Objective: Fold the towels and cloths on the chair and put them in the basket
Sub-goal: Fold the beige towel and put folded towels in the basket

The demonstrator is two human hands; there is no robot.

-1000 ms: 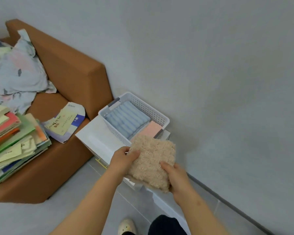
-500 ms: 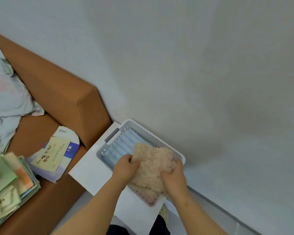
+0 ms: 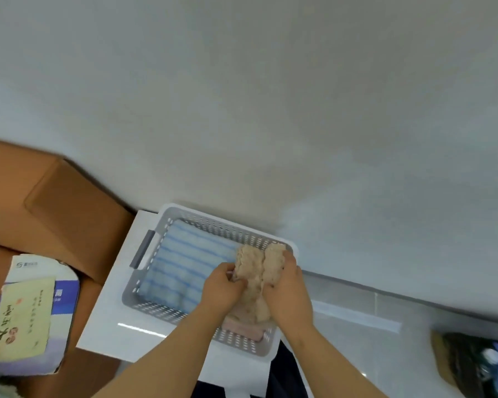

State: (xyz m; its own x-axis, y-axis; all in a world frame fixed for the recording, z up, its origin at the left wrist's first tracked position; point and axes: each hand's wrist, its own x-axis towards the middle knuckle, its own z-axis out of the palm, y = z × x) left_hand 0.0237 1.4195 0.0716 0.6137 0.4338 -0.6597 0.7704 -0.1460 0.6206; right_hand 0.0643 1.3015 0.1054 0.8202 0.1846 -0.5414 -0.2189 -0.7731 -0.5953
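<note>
Beige towel [image 3: 256, 271] bunched in right end of basket [image 3: 140, 278], atop pink cloth [image 3: 242, 330], beside blue striped towel [image 3: 184, 262]. Clutched by left grip [image 3: 222, 285] and right grip [image 3: 288, 288], fingers curled into pile. Risk: springing open or slumping over basket rim on release, fold looking loose.

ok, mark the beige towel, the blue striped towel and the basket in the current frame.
beige towel [image 3: 250, 262]: head view, fluffy top part above the hands.
blue striped towel [image 3: 184, 262]: head view, middle of its uncovered face.
basket [image 3: 213, 226]: head view, perforated far wall.
</note>
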